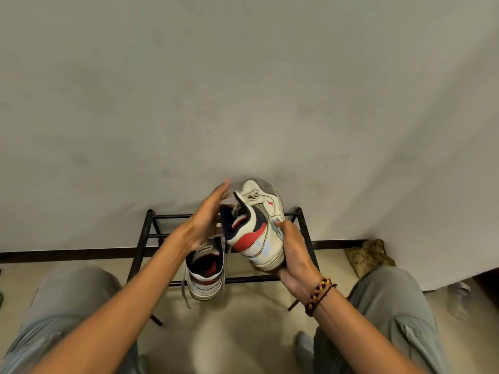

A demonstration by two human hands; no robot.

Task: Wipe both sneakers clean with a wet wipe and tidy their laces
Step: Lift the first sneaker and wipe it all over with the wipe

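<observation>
1. Gripping a white, navy and red sneaker by its heel and sole, the right hand is seen holding it up, toe pointed away, above a black metal shoe rack.
2. A pale wet wipe is pinched under the right thumb against the sneaker's side.
3. The left hand is held open beside the raised sneaker, fingers straight and nothing grasped.
4. A second sneaker is left standing on the rack's lower bars, just below the left hand, its grey laces trailing loose over the front.
5. A braided bracelet is worn on the right wrist.
6. Grey trousers are seen either side, above a pale floor, with a plain wall behind.
</observation>
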